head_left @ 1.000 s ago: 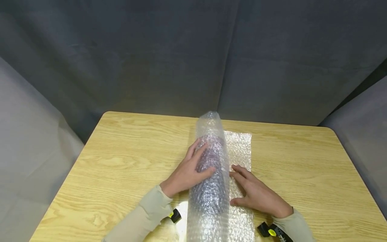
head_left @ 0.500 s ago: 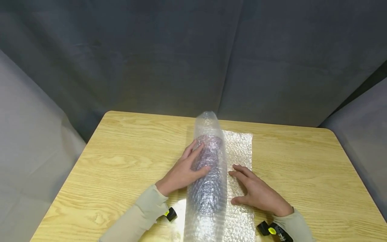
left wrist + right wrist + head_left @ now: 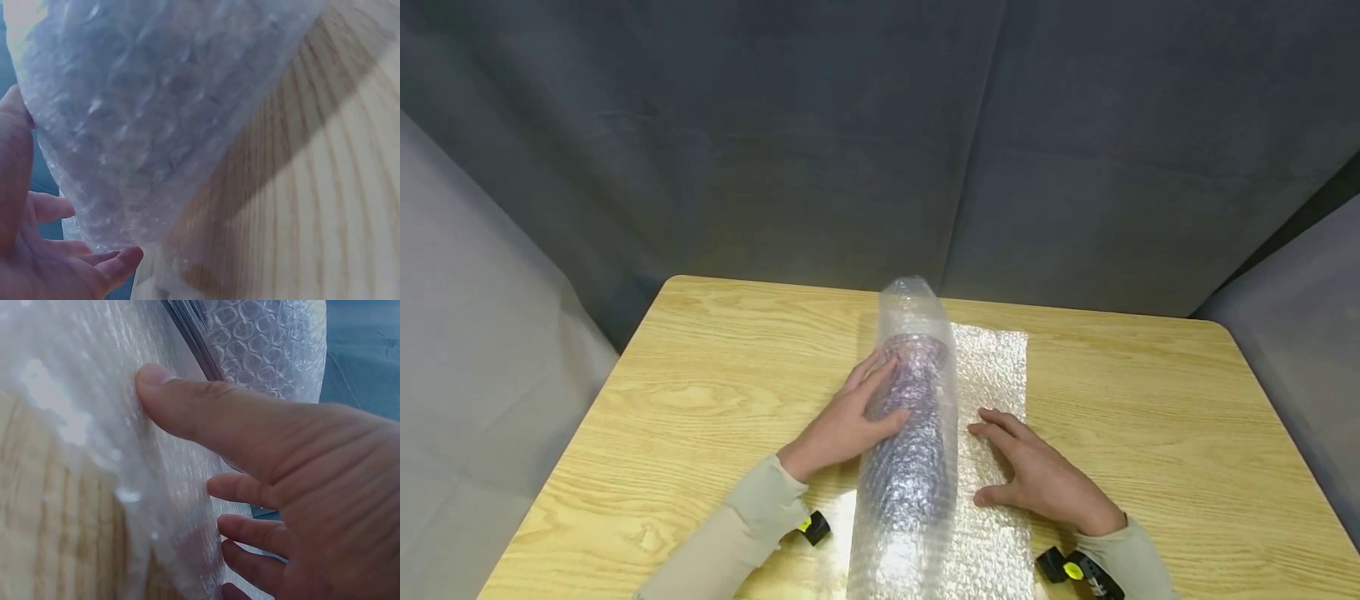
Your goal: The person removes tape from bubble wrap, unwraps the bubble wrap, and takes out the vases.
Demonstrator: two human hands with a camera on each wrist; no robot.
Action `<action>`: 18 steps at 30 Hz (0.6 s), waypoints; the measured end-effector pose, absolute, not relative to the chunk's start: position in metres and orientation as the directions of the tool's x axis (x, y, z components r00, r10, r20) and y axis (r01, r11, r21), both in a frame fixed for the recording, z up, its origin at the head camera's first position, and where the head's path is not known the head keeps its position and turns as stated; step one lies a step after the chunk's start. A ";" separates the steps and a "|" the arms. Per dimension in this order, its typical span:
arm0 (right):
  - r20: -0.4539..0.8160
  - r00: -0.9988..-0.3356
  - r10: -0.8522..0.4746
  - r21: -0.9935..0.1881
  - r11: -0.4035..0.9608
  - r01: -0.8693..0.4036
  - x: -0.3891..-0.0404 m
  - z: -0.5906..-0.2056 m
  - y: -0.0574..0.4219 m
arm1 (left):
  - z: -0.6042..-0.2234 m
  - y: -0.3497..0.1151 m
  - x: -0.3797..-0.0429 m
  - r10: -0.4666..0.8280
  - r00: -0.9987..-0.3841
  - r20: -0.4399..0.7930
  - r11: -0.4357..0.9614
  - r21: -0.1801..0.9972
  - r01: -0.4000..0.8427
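A long bundle of bubble wrap (image 3: 904, 450) lies lengthwise on the table, with a dark, purplish object showing blurrily through its layers. My left hand (image 3: 842, 421) rests along the bundle's left side, thumb on top and fingers spread; the left wrist view has the fingertips against the wrap (image 3: 137, 144). A flat strip of bubble wrap (image 3: 992, 375) runs out from under the bundle to the right. On that strip lies my right hand (image 3: 1037, 475), fingers loosely extended toward the bundle. In the right wrist view its thumb (image 3: 156, 381) touches the sheet.
The wood-grain table (image 3: 700, 400) has rounded far corners. Dark grey cloth (image 3: 820, 150) hangs behind it, with lighter cloth panels (image 3: 475, 350) at both sides. Black wrist devices (image 3: 816, 527) are strapped at both sleeves.
The bundle has shifted a little to the left together with my left hand, and more of the flat strip shows on its right. My right hand has stayed nearly in place.
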State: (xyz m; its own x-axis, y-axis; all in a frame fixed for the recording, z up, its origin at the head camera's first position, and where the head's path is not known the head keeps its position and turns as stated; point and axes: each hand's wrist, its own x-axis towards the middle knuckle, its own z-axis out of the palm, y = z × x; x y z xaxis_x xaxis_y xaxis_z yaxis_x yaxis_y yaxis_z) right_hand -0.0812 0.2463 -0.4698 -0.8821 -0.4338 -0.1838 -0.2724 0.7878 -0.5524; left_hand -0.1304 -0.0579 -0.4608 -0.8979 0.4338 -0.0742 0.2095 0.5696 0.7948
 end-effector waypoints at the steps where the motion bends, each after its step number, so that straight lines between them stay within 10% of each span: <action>1: -0.185 -0.882 -0.433 -0.552 0.788 -0.271 -0.081 -0.470 0.246 | -0.461 -0.059 -0.130 0.433 -0.898 -0.075 0.572 0.793 0.210; 18: -0.199 -0.874 -0.443 -0.584 0.770 -0.258 -0.087 -0.480 0.255 | -0.461 -0.067 -0.132 0.428 -0.897 -0.108 0.591 0.785 0.187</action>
State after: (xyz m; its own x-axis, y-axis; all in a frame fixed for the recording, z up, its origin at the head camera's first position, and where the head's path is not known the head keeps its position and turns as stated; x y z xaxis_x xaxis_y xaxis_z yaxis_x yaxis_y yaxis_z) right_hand -0.0872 0.2549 -0.4796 -0.8741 -0.4431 -0.1989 -0.2576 0.7701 -0.5836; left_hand -0.1316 -0.0668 -0.4609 -0.8973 0.4279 -0.1085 0.1868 0.5907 0.7850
